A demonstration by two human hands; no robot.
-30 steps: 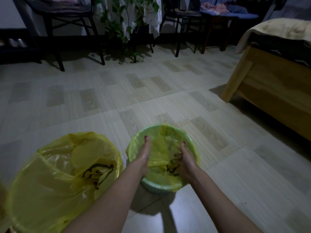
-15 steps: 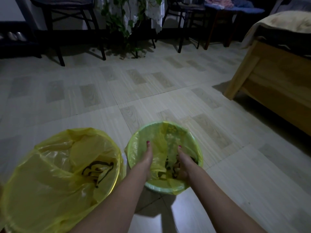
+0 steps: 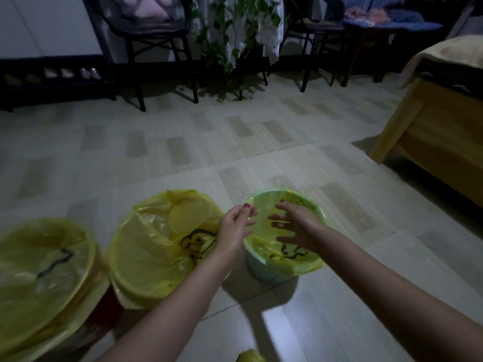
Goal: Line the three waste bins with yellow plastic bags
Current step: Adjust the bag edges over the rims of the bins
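Three bag-lined bins on the floor

Both hands are held over the small green bin (image 3: pixel 271 270): left hand (image 3: pixel 235 226) loosely curled, right hand (image 3: pixel 300 228) spread, nothing grasped.

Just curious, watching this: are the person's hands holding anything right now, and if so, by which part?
Nothing seems to be held. The left hand and right hand hover with loose fingers above the small green bin, clear of its yellow bag.

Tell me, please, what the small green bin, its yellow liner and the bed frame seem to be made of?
Small green bin: probably plastic, smooth pale wall.
Yellow liner: thin plastic film, glossy and half see-through; it wrinkles and folds over the rim.
Bed frame: looks like light wood with a matte finish; faint grain shows.
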